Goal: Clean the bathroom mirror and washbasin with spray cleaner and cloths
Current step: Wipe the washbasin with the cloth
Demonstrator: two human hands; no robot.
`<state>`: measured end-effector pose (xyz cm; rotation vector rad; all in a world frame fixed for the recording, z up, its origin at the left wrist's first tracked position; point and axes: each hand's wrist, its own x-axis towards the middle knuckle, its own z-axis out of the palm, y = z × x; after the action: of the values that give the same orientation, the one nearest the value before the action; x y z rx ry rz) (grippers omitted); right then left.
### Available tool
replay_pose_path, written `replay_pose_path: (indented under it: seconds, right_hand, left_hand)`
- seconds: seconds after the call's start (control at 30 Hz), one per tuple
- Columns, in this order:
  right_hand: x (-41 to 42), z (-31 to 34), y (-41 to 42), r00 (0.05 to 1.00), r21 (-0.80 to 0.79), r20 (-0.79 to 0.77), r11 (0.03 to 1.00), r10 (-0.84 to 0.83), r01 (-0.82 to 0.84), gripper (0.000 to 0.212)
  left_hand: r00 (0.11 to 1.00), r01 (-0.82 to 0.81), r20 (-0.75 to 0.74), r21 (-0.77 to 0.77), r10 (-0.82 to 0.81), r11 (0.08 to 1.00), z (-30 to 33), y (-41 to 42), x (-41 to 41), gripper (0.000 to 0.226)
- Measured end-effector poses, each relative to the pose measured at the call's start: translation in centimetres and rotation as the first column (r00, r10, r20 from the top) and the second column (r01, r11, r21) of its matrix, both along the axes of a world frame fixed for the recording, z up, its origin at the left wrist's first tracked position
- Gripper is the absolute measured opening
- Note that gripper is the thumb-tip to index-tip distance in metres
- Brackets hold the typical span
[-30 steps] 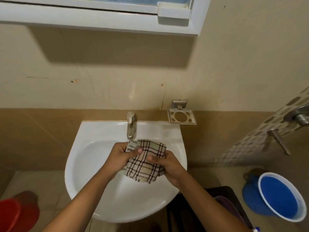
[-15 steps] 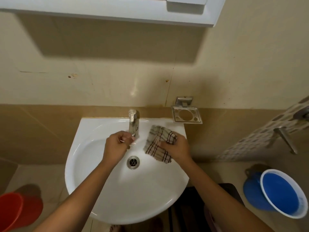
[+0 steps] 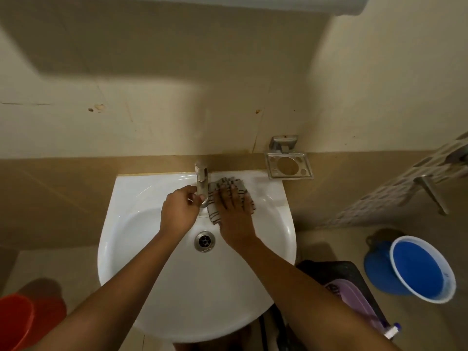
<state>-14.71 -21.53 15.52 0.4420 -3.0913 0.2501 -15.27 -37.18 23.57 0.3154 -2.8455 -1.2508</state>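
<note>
Checked cloth (image 3: 229, 192) at frame centre, pressed flat on washbasin (image 3: 141, 249) ledge under spread right hand (image 3: 234, 214); left hand (image 3: 178, 212) curled round tap (image 3: 201, 184); probably soft, limp, light; best bunched mid-fold.

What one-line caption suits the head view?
Right hand presses checked cloth on washbasin rim; left hand grips tap.

No readable text, labels or numbers anywhere.
</note>
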Motion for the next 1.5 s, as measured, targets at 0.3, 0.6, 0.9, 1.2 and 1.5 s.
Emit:
replay_pose_path:
  seconds: [0.3, 0.6, 0.9, 1.2, 1.5]
  right_hand:
    - [-3.6, 0.0, -0.2, 0.994, -0.001, 0.112, 1.0, -0.019, 0.019, 0.066]
    - [-4.5, -0.1, 3.6, 0.997, 0.063, 0.055, 0.996, 0.054, -0.057, 0.058]
    - [-1.0, -0.2, 14.2, 0.996, 0.15, 0.079, 0.988, -0.049, 0.037, 0.067]
    - [-5.2, 0.7, 11.3, 0.98, 0.241, 0.061, 0.95, 0.189, -0.198, 0.067]
    - [-1.4, -0.3, 16.1, 0.987, 0.171, 0.05, 0.972, 0.153, -0.159, 0.067]
  left_hand:
    - [1.0, 0.02, -0.002, 0.014, -0.02, 1.0, -0.1, -0.2, -0.1, 0.02]
    - [1.0, 0.009, 0.005, -0.018, -0.009, 1.0, -0.5, -0.3, -0.2, 0.029]
    - [1.0, -0.012, 0.022, 0.014, 0.011, 1.0, -0.5, 0.0, 0.0, 0.026]
    - [0.998, -0.067, 0.016, 0.016, 0.067, 0.998, -0.7, 0.7, 0.3, 0.025]
    - [0.994, -0.11, 0.019, -0.004, 0.11, 0.994, -0.7, 1.1, 0.4, 0.024]
